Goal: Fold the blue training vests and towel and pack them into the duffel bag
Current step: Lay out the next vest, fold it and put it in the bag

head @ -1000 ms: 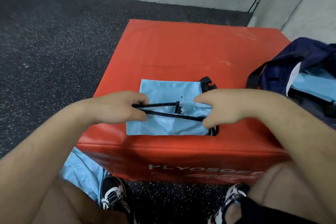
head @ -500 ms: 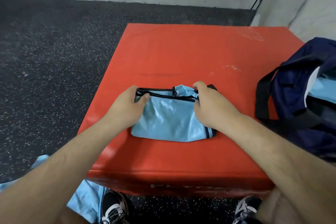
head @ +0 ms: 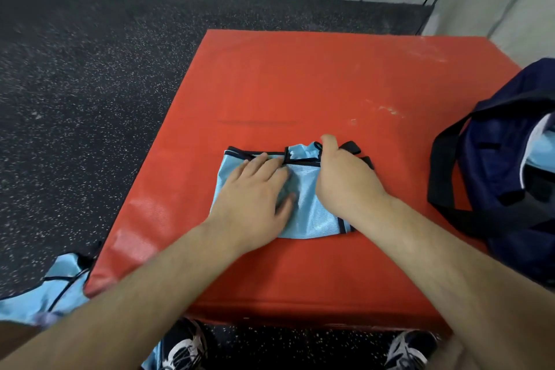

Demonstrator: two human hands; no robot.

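A light blue training vest (head: 310,207) with black trim lies folded small on the red box (head: 300,84). My left hand (head: 255,192) presses flat on its left half, fingers straight. My right hand (head: 342,177) is on the vest's right side, its fingers curled down at the far right corner by the black trim; how it grips is partly hidden. The navy duffel bag (head: 504,165) sits open on the box's right edge, with light blue cloth (head: 540,153) inside it.
More light blue cloth (head: 57,291) lies on the dark speckled floor at the box's near left corner. My shoes (head: 183,345) stand in front of the box. A grey wall runs behind and to the right.
The vest's near edge, held up in both hands, was folded away from me onto the far edge. My left hand then let go and flattened onto the fold.
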